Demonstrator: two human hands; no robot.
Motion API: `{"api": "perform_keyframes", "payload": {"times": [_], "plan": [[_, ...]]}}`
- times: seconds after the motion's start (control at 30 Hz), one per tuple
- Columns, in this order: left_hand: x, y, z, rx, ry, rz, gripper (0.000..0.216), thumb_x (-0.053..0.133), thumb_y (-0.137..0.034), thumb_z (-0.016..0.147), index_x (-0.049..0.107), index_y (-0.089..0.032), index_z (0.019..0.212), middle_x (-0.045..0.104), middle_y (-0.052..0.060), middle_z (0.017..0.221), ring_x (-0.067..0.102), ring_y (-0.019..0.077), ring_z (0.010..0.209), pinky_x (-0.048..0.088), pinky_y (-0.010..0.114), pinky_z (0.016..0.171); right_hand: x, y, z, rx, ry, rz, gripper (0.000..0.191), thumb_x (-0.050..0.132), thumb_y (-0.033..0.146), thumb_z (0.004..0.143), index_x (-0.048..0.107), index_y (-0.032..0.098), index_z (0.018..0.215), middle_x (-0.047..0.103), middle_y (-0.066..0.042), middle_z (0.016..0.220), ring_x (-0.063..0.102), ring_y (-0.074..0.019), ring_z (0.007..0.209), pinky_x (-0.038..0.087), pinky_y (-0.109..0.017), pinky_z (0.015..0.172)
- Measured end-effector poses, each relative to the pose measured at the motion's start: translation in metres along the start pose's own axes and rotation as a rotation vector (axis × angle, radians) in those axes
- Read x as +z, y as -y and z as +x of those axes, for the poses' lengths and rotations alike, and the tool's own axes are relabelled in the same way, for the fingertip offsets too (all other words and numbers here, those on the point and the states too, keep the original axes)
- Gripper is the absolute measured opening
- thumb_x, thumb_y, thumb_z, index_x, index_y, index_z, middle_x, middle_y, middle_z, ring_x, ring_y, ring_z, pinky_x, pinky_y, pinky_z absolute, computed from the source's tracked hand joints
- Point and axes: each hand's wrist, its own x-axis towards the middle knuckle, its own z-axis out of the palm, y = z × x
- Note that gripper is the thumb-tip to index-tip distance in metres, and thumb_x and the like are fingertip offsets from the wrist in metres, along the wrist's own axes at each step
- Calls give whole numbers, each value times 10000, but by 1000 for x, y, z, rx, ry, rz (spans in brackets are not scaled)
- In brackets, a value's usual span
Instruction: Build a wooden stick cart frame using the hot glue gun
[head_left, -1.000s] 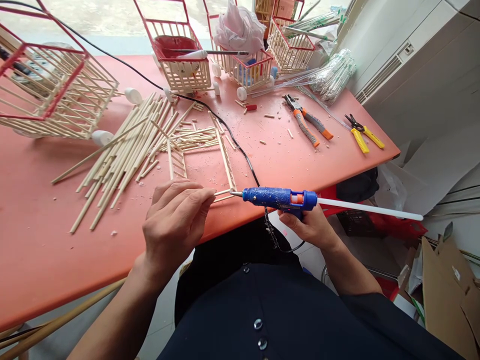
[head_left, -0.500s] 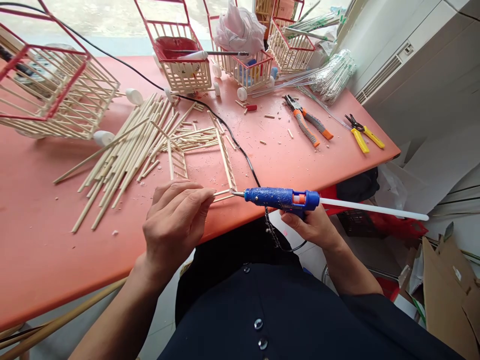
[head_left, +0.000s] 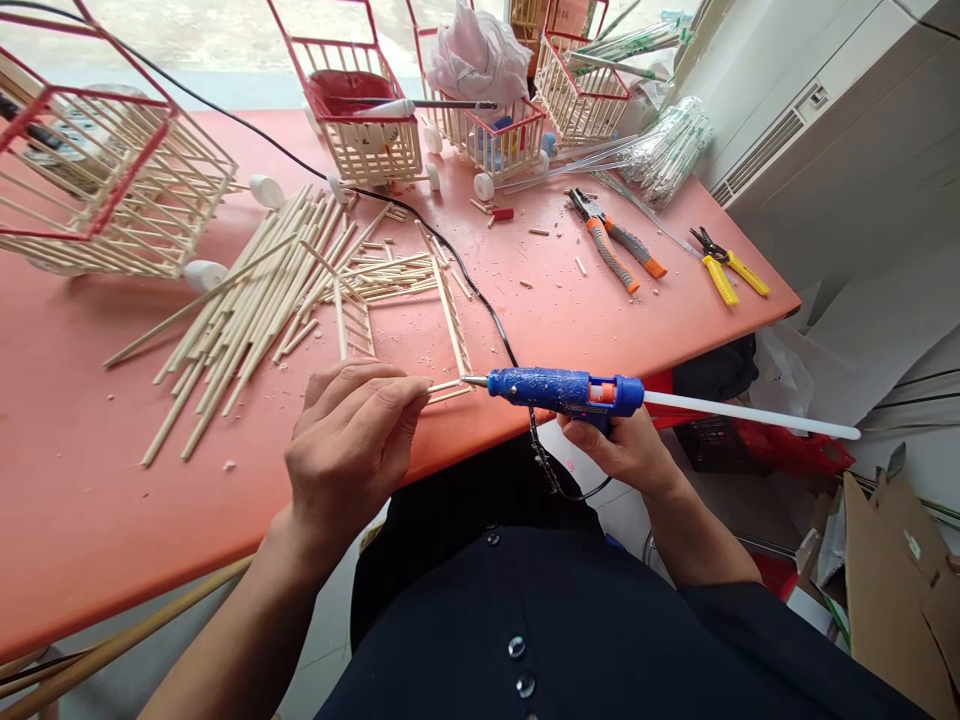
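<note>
Between thumb and fingertips, my left hand pinches a short wooden stick at the near side of a small stick frame. The frame's slatted sides stand on the table, and my fingers cover its near left corner. My right hand is wrapped round the handle of a blue hot glue gun. A white glue stick juts from the gun's back end. The metal nozzle points left and meets the stick's right end at the frame's corner; whether it touches is too small to tell.
Loose wooden sticks lie in a pile left of the frame. Small stick carts line the back. Orange-handled pliers and yellow-handled cutters rest at right. A black cord crosses the pink table.
The glue gun's nozzle has shifted and levelled slightly at the frame's corner, its rear end moving a little right and up. My left hand stays almost still.
</note>
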Motion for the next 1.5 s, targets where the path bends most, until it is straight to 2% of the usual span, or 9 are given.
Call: {"api": "perform_keyframes", "payload": {"times": [0.23, 0.4, 0.57, 0.8, 1.0, 1.23, 1.37, 1.5], "plan": [[1, -1, 1, 5, 4, -2, 240, 742, -15, 891, 681, -184, 1050, 729, 44, 850, 713, 225, 878, 553, 367, 917, 0, 2, 0, 16, 2, -38, 314, 667, 485, 1026, 722, 183, 964, 630, 2, 748, 562, -124, 635, 496, -262, 607], [0, -1, 1, 10, 7, -9, 237, 740, -16, 894, 683, -181, 1055, 735, 53, 861, 708, 229, 886, 549, 374, 919, -1, 4, 3, 23, -9, -31, 313, 673, 470, 1025, 693, 185, 899, 598, 12, 729, 542, -116, 630, 476, -255, 600], [-1, -1, 0, 8, 4, -5, 240, 751, -13, 883, 691, -170, 1053, 738, 66, 865, 713, 239, 896, 548, 380, 918, 0, 5, 4, 2, 2, -63, 278, 671, 452, 1029, 722, 185, 968, 666, -13, 808, 613, -137, 701, 512, -263, 651], [0, -1, 0, 2, -1, 0, 241, 744, -27, 897, 680, -192, 1060, 735, 47, 865, 717, 231, 889, 557, 378, 923, -1, 5, -2, -1, 36, -54, 225, 665, 391, 1036, 716, 185, 962, 630, 15, 725, 556, -104, 603, 462, -223, 551], [-1, -1, -1, -9, -5, 3, 224, 734, -45, 910, 681, -200, 1063, 740, 42, 871, 725, 228, 900, 553, 370, 925, -4, 7, -3, 24, 35, -56, 250, 662, 400, 1034, 727, 173, 954, 618, 13, 692, 537, -105, 570, 471, -228, 524], [-1, -1, -1, -22, 2, -4, 221, 714, -79, 939, 679, -242, 1084, 749, 21, 879, 736, 222, 902, 550, 367, 926, -5, 7, -4, 15, -17, -19, 236, 680, 406, 1030, 762, 194, 971, 650, 0, 734, 594, -129, 615, 551, -275, 624], [-1, -1, -1, -39, 15, -7, 218, 698, -94, 950, 689, -262, 1088, 755, 20, 885, 744, 228, 904, 558, 381, 920, -2, 6, -2, 26, -26, 20, 301, 658, 478, 1035, 727, 204, 932, 640, -7, 748, 597, -143, 640, 547, -293, 630], [-1, -1, -1, -36, 18, -7, 233, 694, -91, 952, 684, -266, 1105, 754, 17, 884, 740, 222, 896, 560, 382, 916, 1, 4, 0, 19, 15, -42, 309, 655, 500, 1030, 656, 218, 904, 640, -11, 787, 601, -151, 677, 519, -297, 629]]}}
